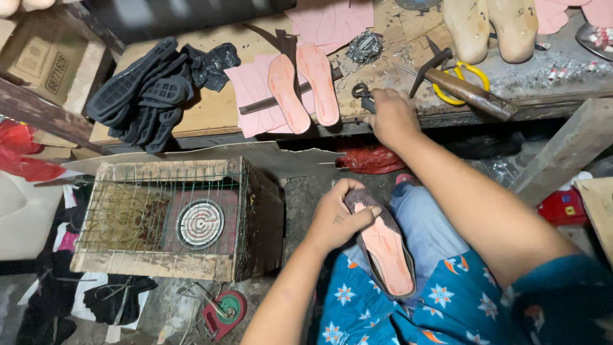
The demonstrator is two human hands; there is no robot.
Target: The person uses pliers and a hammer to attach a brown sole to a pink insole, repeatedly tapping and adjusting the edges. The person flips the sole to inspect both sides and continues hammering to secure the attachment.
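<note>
Here, low in the middle of the frame, the left hand (335, 220) is clamped around the heel end of a shoe upper with a pink insole (383, 246), which lies sole-up on the person's lap, its toe pointing toward the lower right. Above it, at the front edge of the workbench (211, 115) in the upper middle, the right hand (393, 115) is closed around the handles of a pair of pliers (363, 91); only their dark tips show past the fingers. Just right of that hand lie a hammer (469, 92) and yellow-handled scissors (461, 84), touching each other. Left of it two loose pink insoles (303, 86) rest on pink cut sheets, and farther left a heap of black rubber outsoles (150, 96). Two wooden lasts (491, 25) stand at the top right. In the lower left a wire-caged electric coil heater (199, 223) sits in a wooden box
</note>
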